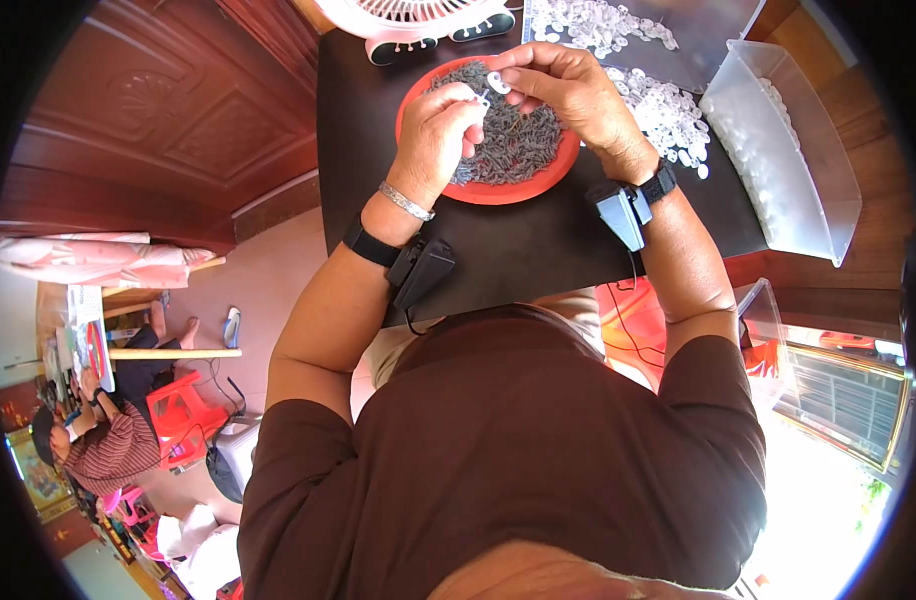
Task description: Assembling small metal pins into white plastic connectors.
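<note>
Basin (508,196), round and red, stood toward the far edge of the black table (538,255), full of small grey pieces (518,150). You held both hands above it. Your right hand (576,95) pinched a white oval piece (496,83) between thumb and fingertips, while your left hand (438,130), its fingers curled in, gripped a pale bit (484,102) too small to make out. A heap of white ovals (663,115) lay right of the basin, beside a clear box (828,190) of more white pieces along the right edge. A fan (423,10) stood near the far left corner.
</note>
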{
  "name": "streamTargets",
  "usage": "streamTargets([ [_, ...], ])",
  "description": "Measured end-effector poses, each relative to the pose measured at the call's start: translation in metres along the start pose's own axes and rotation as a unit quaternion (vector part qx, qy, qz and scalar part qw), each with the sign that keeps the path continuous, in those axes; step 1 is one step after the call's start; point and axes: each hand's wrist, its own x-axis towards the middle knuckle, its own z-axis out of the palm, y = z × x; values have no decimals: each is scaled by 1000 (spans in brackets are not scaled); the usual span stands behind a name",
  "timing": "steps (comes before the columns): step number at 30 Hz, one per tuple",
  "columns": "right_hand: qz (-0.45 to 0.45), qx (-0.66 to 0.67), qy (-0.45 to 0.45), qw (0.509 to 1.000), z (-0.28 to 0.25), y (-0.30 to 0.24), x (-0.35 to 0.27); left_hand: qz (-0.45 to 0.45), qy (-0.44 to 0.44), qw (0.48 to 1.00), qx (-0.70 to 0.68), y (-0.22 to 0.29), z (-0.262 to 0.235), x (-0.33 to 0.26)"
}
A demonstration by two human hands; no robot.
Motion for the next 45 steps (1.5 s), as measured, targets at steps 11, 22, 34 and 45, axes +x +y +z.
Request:
streamTargets([
  [11, -30, -30, 1, 999, 1, 5, 1, 1, -18, 1000, 18, 3, 0, -2],
  [22, -26, -35, -24, 999, -1, 5, 2, 3, -20, 999, 27, 2, 1, -1],
  [34, -50, -46, -53, 996, 0, 9, 2, 13, -23, 997, 66, 4, 1, -3],
  [45, -50, -64, -51, 995, 3, 8, 1, -20, -21, 999, 21, 4, 2, -3],
])
